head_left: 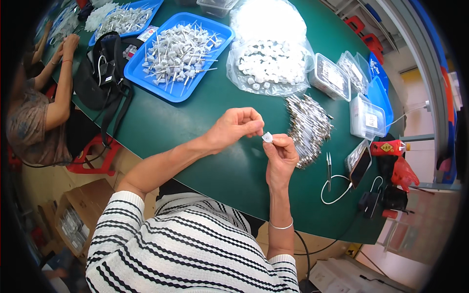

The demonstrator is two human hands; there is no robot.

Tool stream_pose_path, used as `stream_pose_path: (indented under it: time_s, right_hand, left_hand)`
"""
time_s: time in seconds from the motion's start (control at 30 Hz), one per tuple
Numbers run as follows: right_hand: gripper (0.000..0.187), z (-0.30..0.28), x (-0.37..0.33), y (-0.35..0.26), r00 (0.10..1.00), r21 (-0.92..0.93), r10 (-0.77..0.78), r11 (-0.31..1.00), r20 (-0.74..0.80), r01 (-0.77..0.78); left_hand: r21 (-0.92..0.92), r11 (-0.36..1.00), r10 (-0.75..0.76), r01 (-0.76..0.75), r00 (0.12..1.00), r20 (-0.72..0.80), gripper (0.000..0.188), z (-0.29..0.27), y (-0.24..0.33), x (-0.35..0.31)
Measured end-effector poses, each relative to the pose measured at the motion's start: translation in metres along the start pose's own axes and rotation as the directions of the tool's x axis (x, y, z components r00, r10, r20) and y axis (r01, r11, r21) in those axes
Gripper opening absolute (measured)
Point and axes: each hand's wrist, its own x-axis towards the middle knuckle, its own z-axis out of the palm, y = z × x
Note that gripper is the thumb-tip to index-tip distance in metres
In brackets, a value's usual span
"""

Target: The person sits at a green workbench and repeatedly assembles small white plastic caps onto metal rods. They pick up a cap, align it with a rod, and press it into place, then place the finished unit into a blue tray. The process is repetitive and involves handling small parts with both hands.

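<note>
Between the thumb and fingers of my right hand is a small white plastic cap. My left hand is closed in a pinch just left of the cap; whatever its fingertips hold, if anything, is too small to make out. To the right of my right hand lies a heap of thin metal and clear rods. Beyond my hands, a clear plastic bag holds many loose white caps. At the far left, a blue tray is piled with white caps on thin stems.
Tweezers, a white cable and a phone lie on the right of the green table. Clear plastic boxes stand behind them. A black bag lies at the left edge, near another person's arms.
</note>
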Motion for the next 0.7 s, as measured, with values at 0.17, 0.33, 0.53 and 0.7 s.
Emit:
stream_pose_path:
  time_s: [0.17, 0.33, 0.53, 0.7]
  right_hand:
    - [0.018, 0.009, -0.001, -0.002, 0.999, -0.014, -0.022, 1.0, 0.031, 0.022]
    - [0.027, 0.0, 0.01, -0.039, 0.992, -0.581, -0.118, 0.804, 0.054, 0.127]
    - [0.009, -0.072, -0.015, -0.076, 0.968, -0.848, -0.249, 0.518, -0.021, 0.115]
    - [0.01, -0.069, -0.028, -0.051, 0.969, -0.951, -0.2, 0.241, 0.147, 0.194]
  left_hand:
    - [0.079, 0.994, -0.082, 0.072, 0.988, 0.129, 0.011, 0.001, 0.017, -0.002]
    - [0.083, 0.993, 0.076, -0.079, 0.996, 0.037, 0.011, -0.022, 0.025, -0.001]
    - [0.87, 0.466, 0.746, -0.163, 0.6, -0.287, 0.015, -0.103, 0.082, -0.02]
    - [0.972, -0.048, 0.824, 0.23, 0.559, -0.092, 0.017, -0.135, 0.111, -0.028]
